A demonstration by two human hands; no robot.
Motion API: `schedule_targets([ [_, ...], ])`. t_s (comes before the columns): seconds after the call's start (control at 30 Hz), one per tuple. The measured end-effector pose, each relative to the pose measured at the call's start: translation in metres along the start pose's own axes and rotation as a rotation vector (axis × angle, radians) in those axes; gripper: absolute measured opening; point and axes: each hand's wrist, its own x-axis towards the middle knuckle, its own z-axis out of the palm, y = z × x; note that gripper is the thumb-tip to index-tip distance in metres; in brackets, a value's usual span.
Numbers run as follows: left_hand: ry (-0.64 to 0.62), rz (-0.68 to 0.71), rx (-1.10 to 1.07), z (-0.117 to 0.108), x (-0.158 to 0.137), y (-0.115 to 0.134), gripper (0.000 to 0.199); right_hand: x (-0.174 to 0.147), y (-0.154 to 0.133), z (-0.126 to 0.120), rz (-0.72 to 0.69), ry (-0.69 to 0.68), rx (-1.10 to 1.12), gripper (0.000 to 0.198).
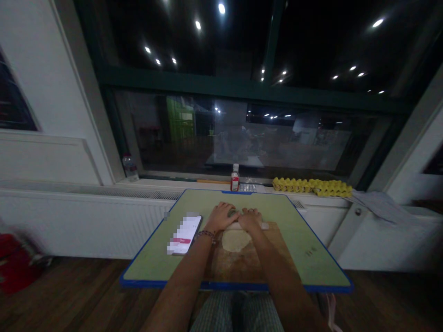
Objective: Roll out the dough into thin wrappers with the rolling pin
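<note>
A flat, pale round of dough [236, 240] lies on a wooden board [238, 267]. Just beyond it, a light-coloured rolling pin [265, 226] runs crosswise, mostly covered by my hands. My left hand [222, 216] presses over the pin's left part, fingers pointing forward and curved down; a beaded bracelet circles that wrist. Over the right part rests my right hand [250, 218], its fingers bent over the pin. The two thumbs come close together in the middle. A small greenish patch [232, 213] shows between the hands; I cannot tell what it is.
The board sits on a green table with a blue edge [318, 272]. Left of my hands lies a lit phone [185, 235]. Along the windowsill stand a red-labelled bottle [235, 179], yellow egg trays [311, 186] and a clear bottle [130, 168]. A radiator [104, 226] is behind the table.
</note>
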Motion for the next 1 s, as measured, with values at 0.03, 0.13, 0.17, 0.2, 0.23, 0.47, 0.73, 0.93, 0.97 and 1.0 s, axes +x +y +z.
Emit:
schedule_targets([
  [0.03, -0.024, 0.016, -0.004, 0.0, 0.0, -0.001, 0.037, 0.002, 0.0, 0.001, 0.009, 0.002, -0.001, 0.045],
  [0.13, -0.05, -0.048, 0.034, 0.003, 0.003, -0.002, 0.039, 0.008, 0.0, 0.003, 0.037, 0.01, 0.0, 0.053],
  [0.17, -0.059, -0.082, 0.056, 0.004, 0.004, -0.002, 0.039, 0.009, 0.0, 0.004, 0.04, 0.011, 0.002, 0.054],
  [0.2, -0.069, -0.112, 0.077, 0.004, 0.005, -0.002, 0.038, 0.011, 0.0, 0.004, 0.041, 0.011, 0.003, 0.054],
  [0.23, -0.079, -0.135, 0.097, 0.005, 0.006, -0.002, 0.037, 0.012, 0.0, 0.004, 0.039, 0.012, 0.004, 0.052],
  [0.47, -0.134, -0.146, 0.145, 0.002, 0.015, -0.003, 0.033, 0.019, 0.001, 0.005, 0.042, 0.033, 0.014, 0.05],
  [0.73, -0.014, -0.27, 0.178, 0.006, 0.025, -0.009, 0.033, 0.025, 0.001, 0.004, 0.064, 0.046, 0.061, 0.056],
  [0.93, -0.004, -0.319, 0.209, 0.005, 0.027, -0.01, 0.034, 0.028, 0.0, 0.003, 0.068, 0.072, 0.083, 0.052],
  [0.97, -0.009, -0.322, 0.212, 0.005, 0.027, -0.01, 0.033, 0.029, -0.001, 0.003, 0.068, 0.078, 0.083, 0.051],
  [1.0, -0.014, -0.328, 0.215, 0.005, 0.028, -0.01, 0.033, 0.029, -0.001, 0.003, 0.068, 0.085, 0.082, 0.051],
])
